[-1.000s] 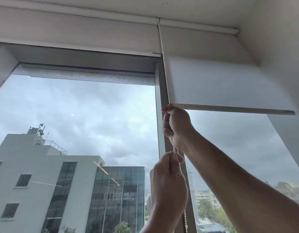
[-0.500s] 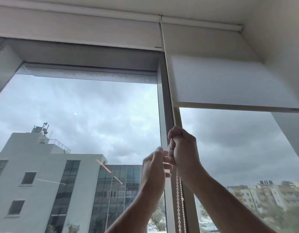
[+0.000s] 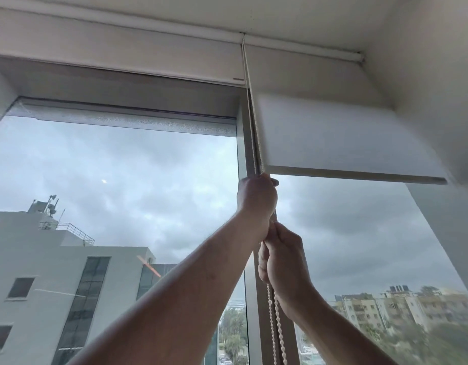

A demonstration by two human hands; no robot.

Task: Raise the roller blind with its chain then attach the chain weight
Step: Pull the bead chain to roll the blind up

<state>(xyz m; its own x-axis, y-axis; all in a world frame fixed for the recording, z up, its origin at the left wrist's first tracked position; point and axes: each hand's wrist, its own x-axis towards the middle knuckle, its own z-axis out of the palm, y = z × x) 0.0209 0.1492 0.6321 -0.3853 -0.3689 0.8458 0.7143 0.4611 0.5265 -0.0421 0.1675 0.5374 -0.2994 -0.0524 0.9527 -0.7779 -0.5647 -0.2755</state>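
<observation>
Chain [image 3: 276,325] is running beside the window post, and you are clamping it with both hands: left hand [image 3: 256,197] high, just under the blind [image 3: 346,135], right hand [image 3: 283,259] below. Raising is under way; next, pull down hand over hand.

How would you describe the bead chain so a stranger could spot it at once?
Find the grey window post between the two panes. The chain runs down it from the blind roller, past the left edge of the half-raised right blind, through the left hand and right hand. Unlike the flat blinds, it is a thin doubled string of cream beads.
</observation>
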